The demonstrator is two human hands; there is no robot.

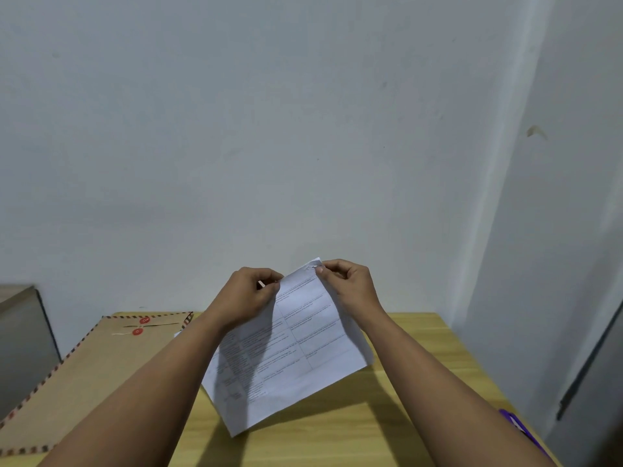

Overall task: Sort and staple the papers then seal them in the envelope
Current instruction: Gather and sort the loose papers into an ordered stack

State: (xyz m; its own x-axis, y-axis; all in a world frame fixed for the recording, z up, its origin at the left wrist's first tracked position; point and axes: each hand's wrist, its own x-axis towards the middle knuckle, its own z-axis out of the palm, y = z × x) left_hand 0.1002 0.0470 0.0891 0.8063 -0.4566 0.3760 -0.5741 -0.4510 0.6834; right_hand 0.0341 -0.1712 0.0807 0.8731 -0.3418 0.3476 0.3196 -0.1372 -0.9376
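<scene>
I hold white printed papers (290,352) with a table of text up above the wooden table (337,439). My left hand (251,294) pinches the upper left edge of the sheets. My right hand (350,281) pinches the crumpled top corner. The sheets hang down and tilt to the left, with more than one layer showing at the right edge. A brown envelope (84,372) with a red-and-blue striped border and two red string-tie discs lies flat on the table at the left. A purple object (519,426), possibly the stapler, peeks out behind my right forearm.
A pale wall stands close behind the table. A grey cabinet (23,335) sits at the far left and a dark vertical strip (586,362) runs down at the right. Bare tabletop lies under the papers.
</scene>
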